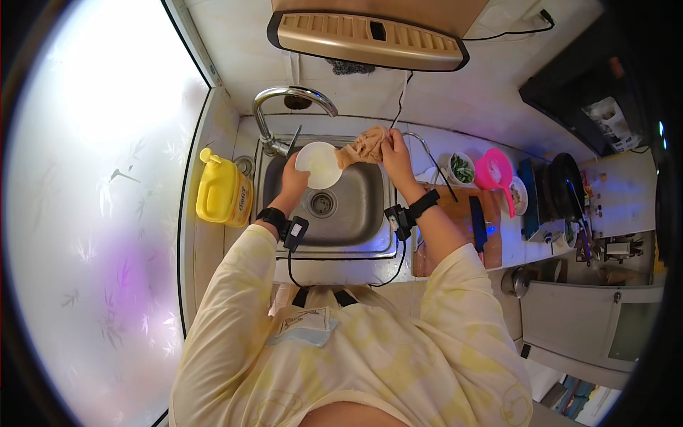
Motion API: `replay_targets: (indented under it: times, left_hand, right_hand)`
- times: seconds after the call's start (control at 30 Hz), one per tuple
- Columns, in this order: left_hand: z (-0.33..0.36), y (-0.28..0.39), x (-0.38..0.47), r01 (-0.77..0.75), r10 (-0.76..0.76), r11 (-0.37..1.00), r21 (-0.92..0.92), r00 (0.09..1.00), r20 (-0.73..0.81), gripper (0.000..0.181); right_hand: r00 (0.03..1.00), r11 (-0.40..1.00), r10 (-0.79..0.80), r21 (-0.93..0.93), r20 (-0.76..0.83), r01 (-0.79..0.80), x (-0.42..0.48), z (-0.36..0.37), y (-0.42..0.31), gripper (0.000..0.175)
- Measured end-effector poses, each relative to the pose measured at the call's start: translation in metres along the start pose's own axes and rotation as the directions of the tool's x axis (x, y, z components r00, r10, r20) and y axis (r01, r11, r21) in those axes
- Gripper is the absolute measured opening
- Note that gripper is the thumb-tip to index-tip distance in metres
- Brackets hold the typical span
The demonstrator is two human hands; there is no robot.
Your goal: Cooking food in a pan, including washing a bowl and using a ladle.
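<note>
My left hand (294,179) grips the left rim of a white bowl (320,166), whose round face is turned up to the camera above the stainless steel sink (347,224). To its right, my right hand (396,155) is closed on a crumpled tan cloth (368,147). A corner of the cloth reaches the bowl's right rim; whether they touch is hard to tell. The chrome faucet (293,93) arches behind the bowl, and I see no water running from it. The sink drain (322,203) shows below the bowl.
A yellow detergent jug (224,192) stands left of the sink. To the right are a wooden cutting board (459,213) with a dark-bladed knife (478,224), a bowl of green vegetables (461,168), a pink ladle (493,169) and a black pan (564,187).
</note>
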State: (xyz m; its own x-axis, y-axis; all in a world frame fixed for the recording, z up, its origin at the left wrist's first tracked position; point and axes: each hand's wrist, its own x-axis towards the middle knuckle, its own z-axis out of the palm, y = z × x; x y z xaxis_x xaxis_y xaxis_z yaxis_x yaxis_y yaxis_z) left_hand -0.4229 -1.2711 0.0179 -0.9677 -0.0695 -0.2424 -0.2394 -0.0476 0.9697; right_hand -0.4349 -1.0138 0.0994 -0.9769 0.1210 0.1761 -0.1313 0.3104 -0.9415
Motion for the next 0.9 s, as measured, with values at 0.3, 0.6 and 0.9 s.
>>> replay_targets:
  times: [0.3,0.6,0.9]
  left_hand:
    - [0.022,0.000,0.006,-0.076,0.090,0.968,0.238,0.995,-0.047,0.052]
    - [0.042,0.043,-0.032,-0.070,0.068,0.994,0.083,0.997,0.030,0.036]
    - [0.029,0.027,-0.029,-0.256,0.256,0.962,0.095,0.967,0.012,0.047]
  right_hand:
    - [0.982,0.987,-0.159,-0.010,-0.099,0.159,-0.009,0.017,-0.024,0.021]
    - [0.948,0.908,-0.227,-0.303,0.225,0.289,-0.042,0.060,-0.012,0.021]
    - [0.774,0.884,-0.221,-0.213,0.594,0.416,-0.057,0.086,-0.006,0.019]
